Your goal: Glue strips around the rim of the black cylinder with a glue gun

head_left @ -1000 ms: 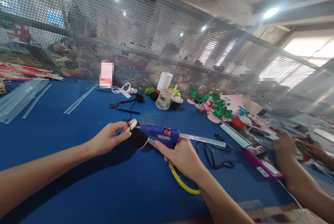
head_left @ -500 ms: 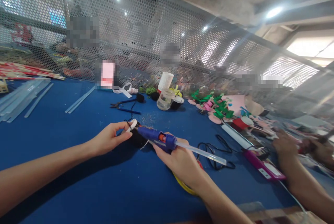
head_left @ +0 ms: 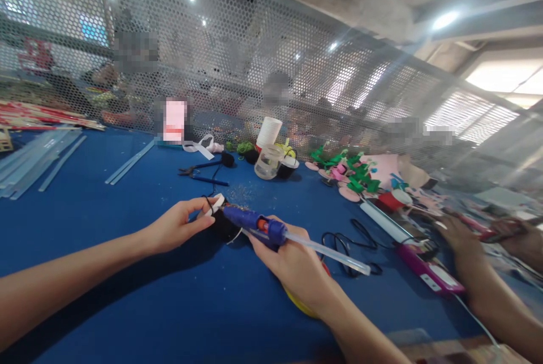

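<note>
My right hand (head_left: 292, 262) grips a blue glue gun (head_left: 254, 222) with a clear glue stick (head_left: 326, 251) sticking out of its back. Its nozzle points at a small black piece with a white rim (head_left: 220, 214) lying on the blue table (head_left: 127, 296). My left hand (head_left: 176, 225) pinches that piece at its left edge, thumb and fingers closed on it. A yellow cord (head_left: 297, 303) runs out from under my right hand.
A co-worker's hands (head_left: 458, 237) work at the right by a pink box (head_left: 426, 271) and pink and green cut-outs (head_left: 352, 174). Scissors (head_left: 203, 172), a clear jar (head_left: 267, 163), a white cup (head_left: 270, 131) and a black cord (head_left: 343, 245) lie behind. Clear strips (head_left: 29, 160) lie far left. A mesh screen (head_left: 237, 59) backs the table.
My right hand has rolled the glue gun and lowered it, bringing the nozzle closer to the black piece. My left hand has kept its hold. The co-worker's hands have shifted.
</note>
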A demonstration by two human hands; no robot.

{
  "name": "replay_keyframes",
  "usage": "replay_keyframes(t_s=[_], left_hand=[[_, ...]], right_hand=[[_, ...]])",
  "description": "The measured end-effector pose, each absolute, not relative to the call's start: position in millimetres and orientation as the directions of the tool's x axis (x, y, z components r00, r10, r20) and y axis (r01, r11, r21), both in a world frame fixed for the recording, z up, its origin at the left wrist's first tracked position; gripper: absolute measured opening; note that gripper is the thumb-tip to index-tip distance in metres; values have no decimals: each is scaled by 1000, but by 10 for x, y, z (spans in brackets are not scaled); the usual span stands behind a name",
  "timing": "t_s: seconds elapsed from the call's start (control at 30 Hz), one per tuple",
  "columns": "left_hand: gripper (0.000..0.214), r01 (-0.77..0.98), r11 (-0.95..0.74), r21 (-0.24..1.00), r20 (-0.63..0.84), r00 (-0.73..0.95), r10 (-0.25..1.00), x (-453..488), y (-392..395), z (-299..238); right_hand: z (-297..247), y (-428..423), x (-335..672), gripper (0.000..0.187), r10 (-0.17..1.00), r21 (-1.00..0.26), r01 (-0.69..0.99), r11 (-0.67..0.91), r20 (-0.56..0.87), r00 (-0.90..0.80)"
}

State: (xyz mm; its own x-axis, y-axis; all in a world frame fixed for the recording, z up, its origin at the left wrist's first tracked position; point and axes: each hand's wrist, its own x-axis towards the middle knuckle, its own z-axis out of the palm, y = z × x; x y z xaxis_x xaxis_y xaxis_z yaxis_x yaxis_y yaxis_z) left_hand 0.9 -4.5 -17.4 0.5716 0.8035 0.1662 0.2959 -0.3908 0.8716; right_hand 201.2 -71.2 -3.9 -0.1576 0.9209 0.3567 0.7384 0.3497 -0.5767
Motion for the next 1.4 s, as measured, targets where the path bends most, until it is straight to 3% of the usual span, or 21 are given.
replay_keyframes(t_s=[0.13, 0.3, 0.7, 0.9, 1.17, 1.4], left_hand=[[19, 324, -418, 848, 160, 596, 787, -4, -42, -169], [17, 304, -433, 848, 170, 619, 767, -20, -39, -171], [18, 347, -437, 830, 155, 609, 778, -28, -44, -155], [16, 356, -440, 824, 143, 621, 770, -50, -34, -163], [16, 331, -455, 826, 160, 637, 754, -50, -36, -167], [16, 307, -463, 832, 183, 636, 750, -47, -30, -173]], right_hand=[[-50, -712, 2016, 12, 925, -579, 737, 349, 338, -173], [-32, -705, 2017, 16, 934, -600, 747, 286, 349, -77], [-30, -710, 2009, 11, 939, -597, 737, 317, 306, -155], [9, -698, 2022, 16, 974, -658, 736, 157, 224, -8], [35, -692, 2004, 19, 977, -670, 726, 158, 215, -14], [139, -698, 2002, 18, 1000, -788, 615, 6, 12, 7]])
